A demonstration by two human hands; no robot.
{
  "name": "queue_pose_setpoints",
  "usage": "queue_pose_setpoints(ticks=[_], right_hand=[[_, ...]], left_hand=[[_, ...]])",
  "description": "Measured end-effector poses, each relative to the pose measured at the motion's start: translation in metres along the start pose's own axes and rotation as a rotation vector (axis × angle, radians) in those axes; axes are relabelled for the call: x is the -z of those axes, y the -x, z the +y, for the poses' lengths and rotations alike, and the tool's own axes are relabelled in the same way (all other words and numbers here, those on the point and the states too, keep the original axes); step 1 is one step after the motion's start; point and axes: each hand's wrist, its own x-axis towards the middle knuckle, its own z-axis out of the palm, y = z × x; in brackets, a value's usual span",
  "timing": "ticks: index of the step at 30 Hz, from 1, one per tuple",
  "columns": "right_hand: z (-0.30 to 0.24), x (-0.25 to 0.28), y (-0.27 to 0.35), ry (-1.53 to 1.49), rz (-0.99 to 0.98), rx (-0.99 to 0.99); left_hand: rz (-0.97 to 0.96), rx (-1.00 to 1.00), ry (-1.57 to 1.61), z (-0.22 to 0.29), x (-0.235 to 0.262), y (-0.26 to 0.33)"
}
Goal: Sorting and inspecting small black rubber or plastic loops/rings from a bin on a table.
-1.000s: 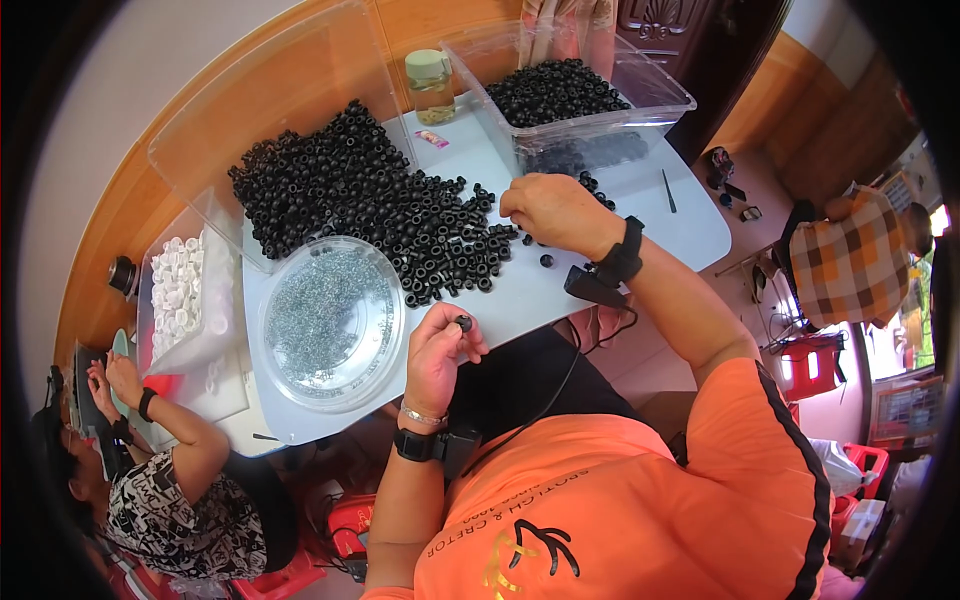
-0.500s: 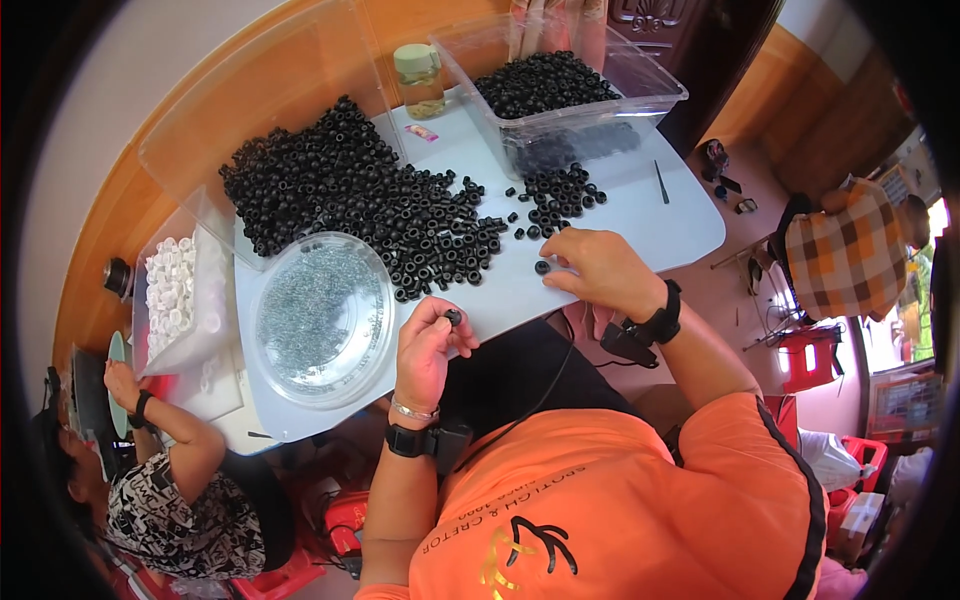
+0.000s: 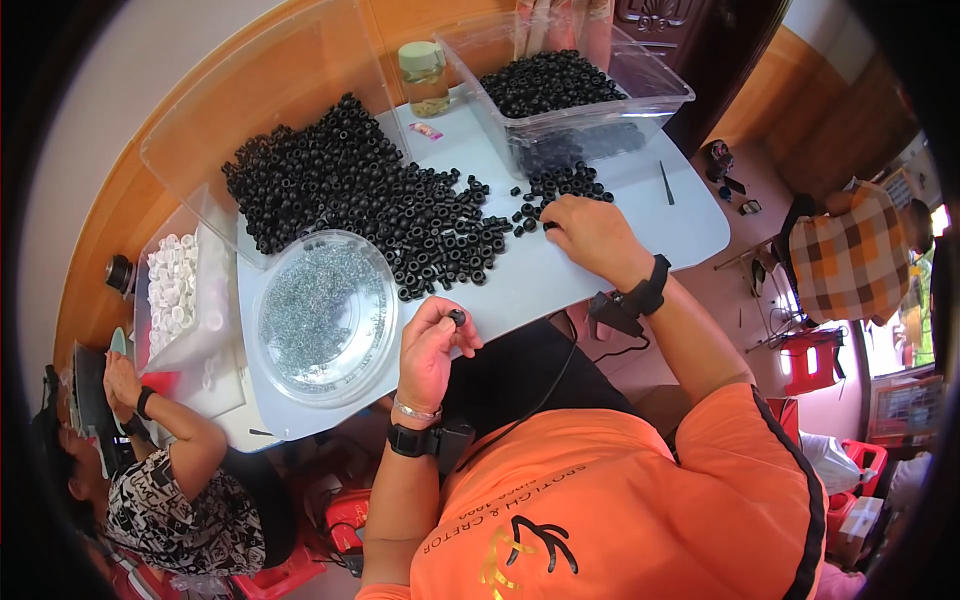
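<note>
My left hand [image 3: 430, 350] is raised at the table's near edge and pinches one small black ring [image 3: 457, 317] between thumb and fingers. My right hand [image 3: 592, 235] rests palm down on the white table [image 3: 560, 265], its fingertips touching a black ring at the rim of a small scatter of rings [image 3: 558, 188]. A large heap of black rings [image 3: 350, 195] covers the table's middle and left. A round clear dish of small metal springs [image 3: 320, 312] sits just left of my left hand.
A clear bin of black rings [image 3: 560, 85] stands at the far right, a jar [image 3: 424, 75] beside it. A tray of white caps [image 3: 175, 285] lies at the left. Tweezers [image 3: 666, 183] lie near the right edge. A seated person [image 3: 170, 480] works at lower left; another person [image 3: 850, 250] is at right.
My right hand has moved from the heap's far side toward the scatter of rings and now rests lower on the table. My left hand keeps holding its ring near the edge.
</note>
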Motion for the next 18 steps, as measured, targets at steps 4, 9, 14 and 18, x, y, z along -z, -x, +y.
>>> queue_pose_setpoints(ticks=[4, 9, 14, 18], right_hand=[[-0.004, 0.008, -0.001, -0.019, -0.017, -0.036], [-0.019, 0.018, -0.007, -0.045, -0.037, 0.015], [-0.031, 0.013, -0.015, -0.102, -0.036, 0.114], [-0.042, 0.003, -0.023, -0.099, -0.078, 0.156]], left_hand=[[-0.003, 0.008, 0.004, 0.001, 0.0, 0.0], [-0.022, 0.001, 0.011, 0.0, 0.001, 0.0], [-0.015, 0.015, 0.02, 0.001, 0.001, 0.001], [-0.029, 0.01, 0.015, 0.001, 0.001, 0.001]])
